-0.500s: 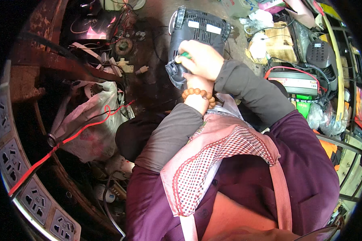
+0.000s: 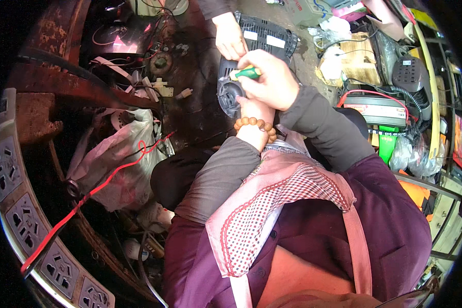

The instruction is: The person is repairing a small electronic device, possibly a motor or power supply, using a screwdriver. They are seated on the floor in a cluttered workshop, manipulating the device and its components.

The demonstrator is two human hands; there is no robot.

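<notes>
A black vented plastic housing point(image 2: 264, 49) with two pale labels lies on the floor before me. My right hand point(image 2: 274, 79) is closed around a screwdriver point(image 2: 248, 73) with a green and yellow handle, above the housing's near part; its tip is hidden. Below it my left hand point(image 2: 255, 110), with a wooden bead bracelet point(image 2: 252, 122) at the wrist, grips the near edge of the housing. A thumb or finger shows there, while the other fingers are covered. From the top, another person's hand point(image 2: 230, 38) in a dark sleeve touches the housing's left side.
A whitish plastic bag point(image 2: 123, 164) and a red wire point(image 2: 102, 187) are at the left, by a strip of sockets point(image 2: 23, 226). Small white connectors point(image 2: 161, 88) lie left of the housing. A silver box point(image 2: 380, 109) and a dark charger point(image 2: 411, 72) stand at right.
Another person's hand has come in from the top onto the housing. My right hand has shifted slightly right and down, and the screwdriver handle now shows more fully.
</notes>
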